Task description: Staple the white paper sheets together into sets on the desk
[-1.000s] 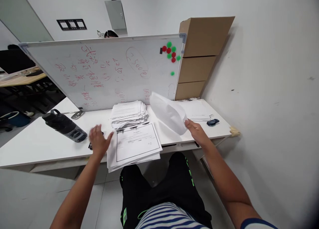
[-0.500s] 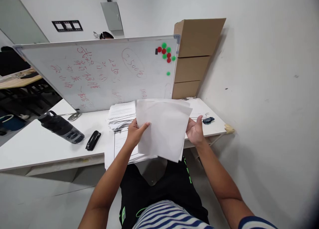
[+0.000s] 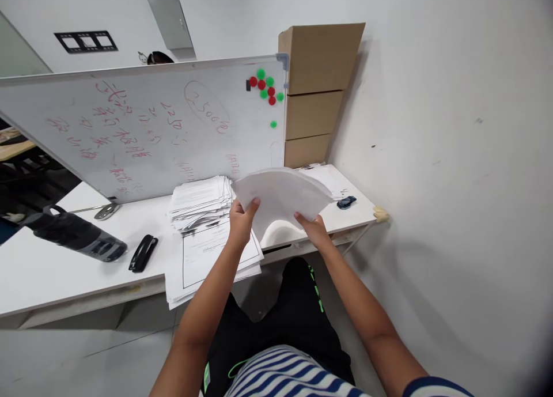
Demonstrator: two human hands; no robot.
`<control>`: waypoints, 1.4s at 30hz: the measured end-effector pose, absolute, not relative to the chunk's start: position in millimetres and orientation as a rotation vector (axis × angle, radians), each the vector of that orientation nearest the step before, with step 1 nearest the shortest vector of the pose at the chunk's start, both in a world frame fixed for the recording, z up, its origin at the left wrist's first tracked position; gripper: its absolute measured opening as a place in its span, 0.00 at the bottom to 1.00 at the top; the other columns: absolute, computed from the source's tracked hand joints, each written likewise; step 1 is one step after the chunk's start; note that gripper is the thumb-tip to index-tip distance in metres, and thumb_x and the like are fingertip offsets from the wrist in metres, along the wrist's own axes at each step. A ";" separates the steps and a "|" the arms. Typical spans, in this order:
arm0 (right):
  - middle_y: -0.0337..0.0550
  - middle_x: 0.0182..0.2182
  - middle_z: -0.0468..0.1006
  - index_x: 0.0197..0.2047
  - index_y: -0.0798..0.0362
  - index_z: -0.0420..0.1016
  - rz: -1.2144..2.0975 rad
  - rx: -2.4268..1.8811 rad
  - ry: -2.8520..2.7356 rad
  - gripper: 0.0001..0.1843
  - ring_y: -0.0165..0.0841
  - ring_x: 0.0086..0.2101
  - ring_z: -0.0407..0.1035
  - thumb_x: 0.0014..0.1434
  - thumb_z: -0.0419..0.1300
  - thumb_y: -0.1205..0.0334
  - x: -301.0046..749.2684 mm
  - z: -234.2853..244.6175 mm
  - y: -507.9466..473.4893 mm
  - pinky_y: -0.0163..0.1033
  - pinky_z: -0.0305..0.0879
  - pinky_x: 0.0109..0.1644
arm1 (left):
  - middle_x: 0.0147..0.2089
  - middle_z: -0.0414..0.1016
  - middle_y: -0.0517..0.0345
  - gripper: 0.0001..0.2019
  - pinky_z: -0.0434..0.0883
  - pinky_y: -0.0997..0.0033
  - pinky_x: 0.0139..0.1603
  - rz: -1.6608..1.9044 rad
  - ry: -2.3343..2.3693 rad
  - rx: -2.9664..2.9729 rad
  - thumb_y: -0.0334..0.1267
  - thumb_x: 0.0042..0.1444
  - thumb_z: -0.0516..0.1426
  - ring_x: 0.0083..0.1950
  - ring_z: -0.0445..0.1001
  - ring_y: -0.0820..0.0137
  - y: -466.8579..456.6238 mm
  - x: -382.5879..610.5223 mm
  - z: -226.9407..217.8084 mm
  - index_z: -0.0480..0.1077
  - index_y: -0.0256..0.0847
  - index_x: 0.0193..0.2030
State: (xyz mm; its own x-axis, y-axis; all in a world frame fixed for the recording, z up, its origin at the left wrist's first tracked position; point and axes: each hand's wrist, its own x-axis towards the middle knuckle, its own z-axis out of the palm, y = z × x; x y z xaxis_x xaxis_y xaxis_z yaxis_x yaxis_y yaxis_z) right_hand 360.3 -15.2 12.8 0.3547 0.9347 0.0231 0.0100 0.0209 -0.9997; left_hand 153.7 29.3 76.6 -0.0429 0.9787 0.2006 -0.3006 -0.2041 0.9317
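Note:
Between my two hands a few white paper sheets (image 3: pixel 283 192) are held up over the desk's front edge, bowed into an arch. My left hand (image 3: pixel 242 219) grips their left edge, thumb on top. At the lower right edge my right hand (image 3: pixel 313 227) pinches them, thumb on top and fingers underneath. Left of the sheets lies a thick stack of papers (image 3: pixel 201 198). In front of it, printed sheets with a black border (image 3: pixel 207 253) stick out over the desk edge, partly behind my left forearm.
A black stapler (image 3: pixel 143 253), a dark bottle (image 3: pixel 78 235) and a computer mouse (image 3: pixel 106 211) are on the left of the white desk (image 3: pixel 99 282). Behind stand a whiteboard (image 3: pixel 142 126) and stacked cardboard boxes (image 3: pixel 319 60). A small dark object (image 3: pixel 346 202) lies right, near the wall.
My right hand was open beside the sheets; now it has closed on their lower right edge. The sheets went from nearly flat to curved. The camera view has shifted right.

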 end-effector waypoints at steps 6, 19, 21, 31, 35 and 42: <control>0.51 0.47 0.82 0.48 0.55 0.80 0.888 -1.343 -0.990 0.29 0.47 0.52 0.74 0.52 0.67 0.40 358.8 6.7 -14.8 0.48 0.70 0.56 | 0.46 0.80 0.49 0.24 0.71 0.60 0.52 1.388 0.841 1.103 0.51 0.45 0.69 0.49 0.77 0.60 31.1 160.0 77.4 0.76 0.38 0.45; 0.51 0.38 0.84 0.41 0.57 0.82 0.806 -1.441 -0.983 0.26 0.48 0.45 0.76 0.52 0.65 0.41 368.2 7.1 -8.0 0.48 0.70 0.50 | 0.39 0.81 0.49 0.24 0.73 0.58 0.48 1.379 0.936 1.167 0.54 0.42 0.70 0.42 0.79 0.60 51.1 166.2 72.3 0.79 0.36 0.40; 0.51 0.38 0.84 0.41 0.57 0.82 0.791 -1.438 -1.002 0.27 0.48 0.44 0.76 0.52 0.64 0.41 369.5 10.7 -7.6 0.48 0.70 0.49 | 0.39 0.81 0.49 0.24 0.73 0.59 0.47 1.391 0.945 1.165 0.54 0.42 0.70 0.42 0.79 0.61 49.7 165.6 76.3 0.79 0.35 0.39; 0.51 0.44 0.83 0.45 0.56 0.81 0.851 -1.400 -1.042 0.26 0.44 0.47 0.76 0.52 0.66 0.43 371.6 -10.7 -6.6 0.47 0.70 0.52 | 0.37 0.81 0.49 0.26 0.74 0.60 0.44 1.363 1.020 1.156 0.56 0.40 0.70 0.40 0.79 0.61 58.3 164.7 60.4 0.78 0.35 0.39; 0.51 0.45 0.84 0.47 0.55 0.80 0.950 -1.382 -1.005 0.27 0.44 0.47 0.77 0.51 0.67 0.44 375.0 -21.8 -6.7 0.46 0.71 0.52 | 0.41 0.81 0.46 0.29 0.74 0.59 0.47 1.300 1.013 1.127 0.56 0.40 0.70 0.42 0.79 0.61 66.0 162.1 44.6 0.77 0.35 0.42; 0.52 0.45 0.83 0.45 0.57 0.81 0.907 -1.367 -1.022 0.25 0.46 0.47 0.77 0.49 0.68 0.46 379.2 -18.9 -4.0 0.48 0.71 0.52 | 0.45 0.81 0.46 0.30 0.72 0.60 0.51 1.183 1.002 1.129 0.54 0.40 0.71 0.47 0.78 0.59 76.5 157.6 19.5 0.77 0.35 0.45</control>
State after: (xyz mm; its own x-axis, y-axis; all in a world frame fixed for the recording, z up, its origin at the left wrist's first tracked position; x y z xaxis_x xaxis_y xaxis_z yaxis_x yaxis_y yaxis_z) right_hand 379.2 -4.0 -18.9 0.3229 0.9454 0.0449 0.0681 0.0241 -0.9974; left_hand 157.6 76.5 19.5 0.1242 0.9922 -0.0045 -0.1684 0.0256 0.9854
